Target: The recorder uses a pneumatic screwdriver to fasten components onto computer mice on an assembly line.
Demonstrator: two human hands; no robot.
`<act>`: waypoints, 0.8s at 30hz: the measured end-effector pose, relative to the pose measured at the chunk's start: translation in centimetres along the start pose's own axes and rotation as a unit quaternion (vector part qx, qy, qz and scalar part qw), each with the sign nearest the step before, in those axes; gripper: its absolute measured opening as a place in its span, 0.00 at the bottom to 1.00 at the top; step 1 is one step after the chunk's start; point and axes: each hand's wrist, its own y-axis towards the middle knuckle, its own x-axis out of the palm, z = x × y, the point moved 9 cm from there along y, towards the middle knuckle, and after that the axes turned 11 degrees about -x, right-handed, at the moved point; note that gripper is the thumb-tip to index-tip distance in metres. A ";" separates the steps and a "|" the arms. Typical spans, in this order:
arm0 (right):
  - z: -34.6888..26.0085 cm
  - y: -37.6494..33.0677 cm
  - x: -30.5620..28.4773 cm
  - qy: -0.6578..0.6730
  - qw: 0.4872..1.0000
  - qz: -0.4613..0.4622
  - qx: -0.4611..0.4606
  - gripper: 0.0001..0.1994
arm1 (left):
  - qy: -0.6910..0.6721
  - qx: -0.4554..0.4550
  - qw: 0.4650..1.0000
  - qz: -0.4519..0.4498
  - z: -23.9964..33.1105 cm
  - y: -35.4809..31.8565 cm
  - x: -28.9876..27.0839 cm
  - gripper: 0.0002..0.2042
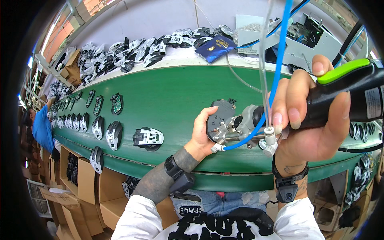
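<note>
**Brace the shell, line up the driver**

The step in hand looks like driving a screw into a black mouse shell (219, 118), a judgement from how the tool's nose meets the part. On the left, the left hand (201, 135) should brace the shell firmly so that it cannot twist. In the middle, the metal nose (245, 129) of the powered screwdriver (352, 86) wants to sit in line with the screw hole before power comes on; a slanted start could strip the plastic. The blue hose (279, 60) and clear tube (262, 68) are best left unkinked. On the right, the push should be steady and straight along the tool.

As for places: at the left, circuit boards (116, 104) lie on the green counter (172, 92), with white-and-black mouse shells on its nearer side; the rightmost of these (148, 137) lies left of the left hand. That hand is clamped on the black shell, thumb over its left edge, fingers mostly hidden. The shell lies just right of the thumb and left of the right hand (312, 141), which is wrapped around the screwdriver near the green lever (344, 71). Whether the bit is seated, I cannot tell.
</note>
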 end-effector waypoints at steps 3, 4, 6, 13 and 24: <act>0.3 0.1 -0.4 -0.002 0.999 0.022 0.027 0.20 | -0.004 -0.015 1.000 0.014 -0.4 0.0 -0.2 0.20; 0.2 0.2 -0.6 -0.006 0.999 0.032 0.029 0.20 | -0.003 -0.016 1.000 0.014 -0.5 0.1 -0.1 0.20; 0.2 0.4 -0.8 -0.008 0.999 0.041 0.030 0.19 | 0.006 -0.005 1.000 -0.002 -0.4 0.3 0.4 0.19; 0.3 1.1 -2.1 -0.048 0.988 0.027 0.142 0.19 | 0.717 0.394 0.531 0.221 6.2 -3.4 3.5 0.24; -2.8 2.2 -4.0 -0.118 0.990 0.056 0.055 0.16 | 0.776 0.308 0.519 0.184 2.8 -4.1 0.5 0.29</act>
